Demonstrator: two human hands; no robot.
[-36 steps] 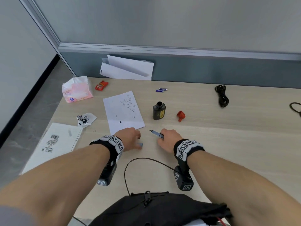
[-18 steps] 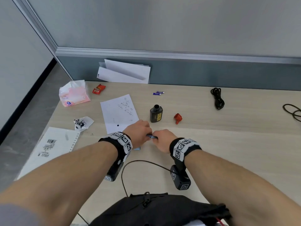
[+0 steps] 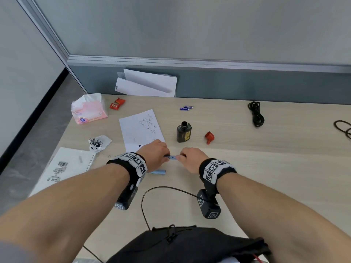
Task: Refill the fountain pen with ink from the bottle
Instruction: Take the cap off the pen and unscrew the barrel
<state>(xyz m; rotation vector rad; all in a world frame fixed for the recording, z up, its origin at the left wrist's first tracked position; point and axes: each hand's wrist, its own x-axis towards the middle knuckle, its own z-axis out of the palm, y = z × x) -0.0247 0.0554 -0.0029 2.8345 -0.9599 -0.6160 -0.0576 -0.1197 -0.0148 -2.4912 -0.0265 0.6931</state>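
Observation:
A blue fountain pen (image 3: 172,157) is held level just above the desk, between both hands. My left hand (image 3: 154,155) grips its front end and hides the nib. My right hand (image 3: 191,158) grips the rear end. A blue pen cap (image 3: 157,171) lies on the desk behind my left wrist. The dark ink bottle (image 3: 183,132) stands uncapped beyond the hands, and its red cap (image 3: 209,137) lies to its right.
A written white sheet (image 3: 140,130) lies by my left hand, an ink-stained tissue (image 3: 98,143) and a tissue pack (image 3: 88,111) farther left. Batteries (image 3: 186,108), black cables (image 3: 256,115) and a printed paper (image 3: 64,168) also sit on the wooden desk (image 3: 266,158).
My left hand left the cap on the desk and moved right onto the pen. Both hands now hold the pen together, and the view has tilted slightly.

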